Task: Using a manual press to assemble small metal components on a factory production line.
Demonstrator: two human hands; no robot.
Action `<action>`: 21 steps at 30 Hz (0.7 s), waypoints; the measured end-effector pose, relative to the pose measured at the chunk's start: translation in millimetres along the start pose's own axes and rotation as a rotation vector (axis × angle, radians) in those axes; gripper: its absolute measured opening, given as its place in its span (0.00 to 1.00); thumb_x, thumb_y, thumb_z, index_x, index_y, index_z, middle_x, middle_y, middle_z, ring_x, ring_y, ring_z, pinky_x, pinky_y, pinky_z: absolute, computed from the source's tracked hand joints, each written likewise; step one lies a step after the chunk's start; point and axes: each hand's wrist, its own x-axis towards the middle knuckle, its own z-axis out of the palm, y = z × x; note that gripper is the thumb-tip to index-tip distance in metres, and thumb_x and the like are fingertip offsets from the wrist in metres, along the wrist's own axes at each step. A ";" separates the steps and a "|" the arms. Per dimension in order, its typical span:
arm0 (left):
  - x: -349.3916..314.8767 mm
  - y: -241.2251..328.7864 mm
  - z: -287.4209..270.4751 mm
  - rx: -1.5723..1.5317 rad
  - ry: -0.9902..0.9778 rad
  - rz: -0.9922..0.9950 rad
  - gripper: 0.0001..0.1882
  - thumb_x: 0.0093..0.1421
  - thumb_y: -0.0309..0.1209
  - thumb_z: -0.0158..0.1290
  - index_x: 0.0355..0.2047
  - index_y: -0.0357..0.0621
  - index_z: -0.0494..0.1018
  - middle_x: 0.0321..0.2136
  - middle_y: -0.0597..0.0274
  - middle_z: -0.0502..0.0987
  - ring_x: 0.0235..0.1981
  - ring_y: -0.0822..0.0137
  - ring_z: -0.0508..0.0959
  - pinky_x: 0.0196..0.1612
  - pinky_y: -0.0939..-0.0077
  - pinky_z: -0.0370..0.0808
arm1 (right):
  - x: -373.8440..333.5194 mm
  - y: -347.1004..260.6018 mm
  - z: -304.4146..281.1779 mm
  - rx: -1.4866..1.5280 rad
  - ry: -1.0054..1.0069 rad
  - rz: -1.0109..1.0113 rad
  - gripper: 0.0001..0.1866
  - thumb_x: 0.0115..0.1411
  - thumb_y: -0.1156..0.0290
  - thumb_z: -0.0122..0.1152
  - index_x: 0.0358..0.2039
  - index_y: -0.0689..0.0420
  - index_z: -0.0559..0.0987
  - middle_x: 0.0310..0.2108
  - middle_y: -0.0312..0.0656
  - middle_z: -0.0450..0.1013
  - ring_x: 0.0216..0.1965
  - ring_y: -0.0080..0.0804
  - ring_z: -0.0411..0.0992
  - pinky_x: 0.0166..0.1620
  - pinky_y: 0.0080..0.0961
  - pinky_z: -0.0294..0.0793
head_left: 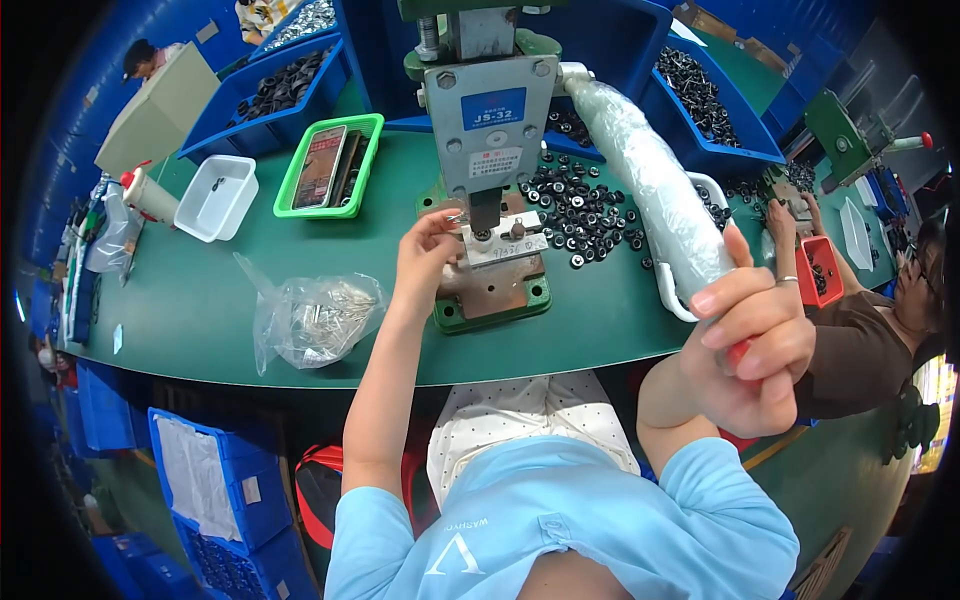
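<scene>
A hand-operated press (pixel 490 130) with a green frame and grey front plate stands before me on the green table. My right hand (pixel 755 345) is closed around the red-tipped end of its lever (pixel 650 180), which is wrapped in clear plastic film. At the left of the metal fixture block (pixel 505 243), under the ram (pixel 486 210), my left hand (pixel 428 255) has its fingers bent together. What they hold, if anything, is too small to make out. A small round part (pixel 482 237) sits beneath the ram. Many small black round parts with silver centres (pixel 585 215) lie right of the press.
A clear bag of metal pins (pixel 330 320) lies left of my forearm. Beyond it are a white tray (pixel 215 200) and a green basket (pixel 328 165) holding a phone. Blue bins (pixel 265 95) of parts stand behind. At the right, a co-worker's hands (pixel 785 225) are near another press.
</scene>
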 end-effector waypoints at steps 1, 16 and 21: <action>1.9 1.4 -3.3 -0.013 0.040 0.076 0.20 0.49 0.19 0.55 0.45 0.34 0.71 0.33 0.63 0.71 0.26 0.81 0.70 0.28 0.87 0.67 | -2.9 3.1 2.5 0.004 0.016 -0.008 0.15 0.62 0.61 0.44 0.22 0.57 0.69 0.23 0.47 0.71 0.32 0.47 0.75 0.60 0.54 0.56; 36.3 28.6 1.2 0.120 -0.173 0.274 0.08 0.59 0.16 0.43 0.37 0.36 0.70 0.31 0.67 0.74 0.35 0.78 0.73 0.41 0.82 0.71 | 129.7 29.7 -2.9 0.077 -0.086 -0.030 0.17 0.60 0.54 0.41 0.33 0.54 0.71 0.19 0.38 0.65 0.24 0.28 0.67 0.41 0.36 0.69; 35.0 39.2 1.5 0.054 -0.073 0.273 0.07 0.58 0.17 0.49 0.37 0.36 0.70 0.32 0.64 0.76 0.35 0.77 0.75 0.40 0.81 0.73 | 161.5 52.6 -1.7 0.110 0.015 -0.019 0.19 0.61 0.55 0.42 0.34 0.57 0.75 0.17 0.37 0.65 0.22 0.29 0.69 0.39 0.35 0.71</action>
